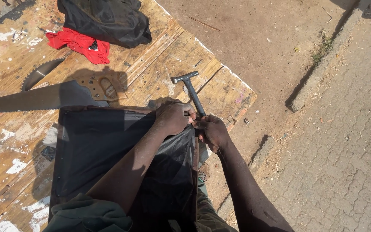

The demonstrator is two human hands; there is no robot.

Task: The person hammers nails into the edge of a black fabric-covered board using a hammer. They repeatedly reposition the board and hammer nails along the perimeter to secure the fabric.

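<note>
I see my left hand (pixel 174 117) curled shut, pinching the black fabric (pixel 108 150) at the top corner of the wooden frame (pixel 195 150) near the right edge of the counter (pixel 159 64). My right hand (pixel 212 131) is closed around the lower handle of the hammer (pixel 190 90), whose head lies flat on the boards just beyond both hands. The hands touch each other. My worry is the fingers: they sit right where a blow would land, and a slack pinch could let the fabric wrinkle or slide off the frame. The handsaw (pixel 44 96) lies close to the frame's far edge, teeth exposed. I cannot make out any tack or nail between the fingertips, and shadow hides the frame's near end.
</note>
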